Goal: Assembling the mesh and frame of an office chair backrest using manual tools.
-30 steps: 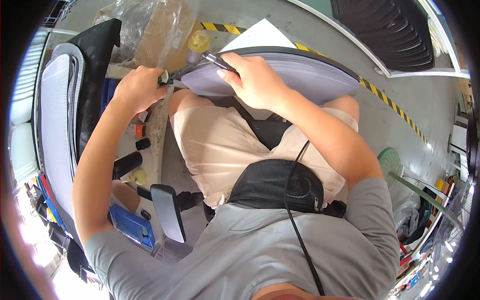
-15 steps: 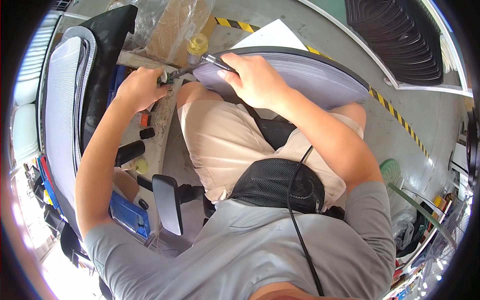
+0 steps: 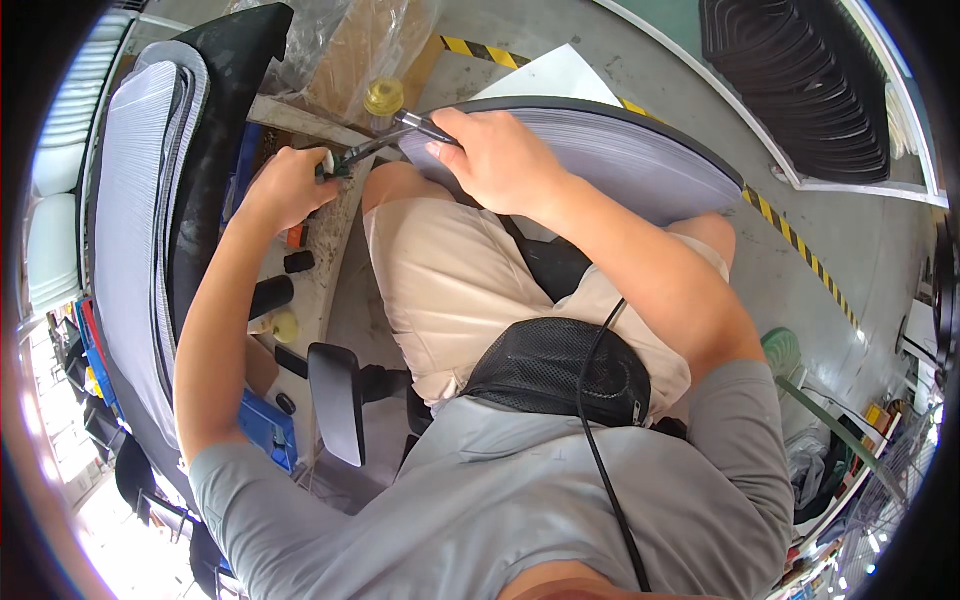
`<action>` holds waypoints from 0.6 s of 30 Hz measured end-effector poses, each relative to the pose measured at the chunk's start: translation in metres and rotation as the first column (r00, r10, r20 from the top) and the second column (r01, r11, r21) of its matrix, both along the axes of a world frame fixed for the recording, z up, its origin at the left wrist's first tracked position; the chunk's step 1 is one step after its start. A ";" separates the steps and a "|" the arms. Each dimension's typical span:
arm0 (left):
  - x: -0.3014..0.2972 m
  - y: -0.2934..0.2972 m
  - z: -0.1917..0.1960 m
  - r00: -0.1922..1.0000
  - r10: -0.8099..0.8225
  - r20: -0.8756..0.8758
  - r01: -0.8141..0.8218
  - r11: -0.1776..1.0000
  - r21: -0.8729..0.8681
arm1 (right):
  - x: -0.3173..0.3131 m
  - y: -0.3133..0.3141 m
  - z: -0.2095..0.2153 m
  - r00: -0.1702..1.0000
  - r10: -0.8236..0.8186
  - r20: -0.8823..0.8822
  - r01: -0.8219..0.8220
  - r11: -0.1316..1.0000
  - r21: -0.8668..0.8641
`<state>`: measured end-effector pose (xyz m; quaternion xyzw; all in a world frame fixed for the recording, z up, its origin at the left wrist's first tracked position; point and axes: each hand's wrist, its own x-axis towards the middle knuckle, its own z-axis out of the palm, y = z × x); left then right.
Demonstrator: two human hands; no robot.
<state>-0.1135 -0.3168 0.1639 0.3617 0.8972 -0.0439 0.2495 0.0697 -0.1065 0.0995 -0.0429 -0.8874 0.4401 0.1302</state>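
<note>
My left hand (image 3: pixel 290 188) is closed around a small dark green and pale piece (image 3: pixel 327 166) at the edge of the bench; the fingers hide most of it. My right hand (image 3: pixel 500 160) grips a slim tool (image 3: pixel 428 127) with a black and silver handle. Its thin dark shaft (image 3: pixel 372 149) points left and reaches close to the piece in my left hand; I cannot tell whether they touch. A translucent yellow round thing (image 3: pixel 383 97) stands just beyond the shaft. Across my knees lies a thick curved stack of grey sheets (image 3: pixel 600 150) with a black rim.
Another grey stack (image 3: pixel 135 200) leans against a black panel (image 3: pixel 225 110) at the left. The worn bench (image 3: pixel 335 235) carries a black cylinder (image 3: pixel 270 295) and a blue case (image 3: pixel 267 428). An armrest (image 3: pixel 336 405) stands beside me. Black curved pieces (image 3: pixel 800 90) fill a rack at upper right.
Most of the scene has shifted slightly right in view. The yellow thing appears a little farther left and lower. My left hand sits slightly lower; both hands keep their grips.
</note>
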 end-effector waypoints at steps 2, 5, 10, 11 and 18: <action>-0.007 -0.005 -0.009 0.997 -0.070 0.012 0.069 0.996 0.058 | -0.003 0.002 0.005 0.994 0.030 0.103 -0.033 0.999 0.022; -0.004 -0.010 -0.022 0.999 0.027 0.043 -0.030 0.996 0.078 | -0.002 0.001 0.009 0.988 0.035 0.148 -0.041 0.998 0.038; 0.000 -0.006 -0.029 0.992 0.093 0.087 -0.103 0.988 0.119 | -0.004 0.008 0.010 0.982 0.034 0.184 -0.053 0.993 0.102; -0.003 -0.012 -0.037 0.992 0.072 0.099 -0.088 0.982 0.165 | -0.005 0.007 0.014 0.983 0.028 0.182 -0.047 0.994 0.100; -0.011 -0.026 -0.076 0.990 0.018 0.139 -0.063 0.943 0.327 | -0.009 0.004 0.022 0.962 0.059 0.267 -0.097 0.987 0.131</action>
